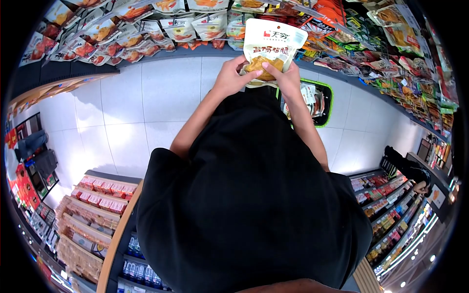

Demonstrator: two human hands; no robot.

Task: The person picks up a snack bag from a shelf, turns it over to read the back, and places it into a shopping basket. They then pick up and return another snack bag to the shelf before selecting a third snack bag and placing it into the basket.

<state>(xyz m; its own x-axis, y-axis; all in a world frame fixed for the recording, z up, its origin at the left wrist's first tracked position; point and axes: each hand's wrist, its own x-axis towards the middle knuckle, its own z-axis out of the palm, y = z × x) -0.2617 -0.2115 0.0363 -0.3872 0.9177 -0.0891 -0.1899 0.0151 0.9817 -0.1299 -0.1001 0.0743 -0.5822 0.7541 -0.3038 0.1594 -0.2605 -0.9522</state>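
Observation:
A cream-coloured snack pouch [273,46] with red Chinese lettering and a golden-brown piece of meat showing on its front is held up before the shelf. My left hand [235,76] grips its lower left side, thumb across the front. On the lower right side my right hand [287,76] is closed on the same pouch, its thumb also on the front. Below my right hand a black shopping basket [328,105] with a bright green rim stands on the floor. Several packets [312,95] lie inside it, partly hidden by my right forearm.
Racks of hanging snack pouches [210,27] run along the front, curving to colourful packets [400,73] at the right. Pale floor tiles [122,97] lie between shelves. Behind at left are shelves of boxes [102,188] and bottles [141,273]. Another person [410,168] is at far right.

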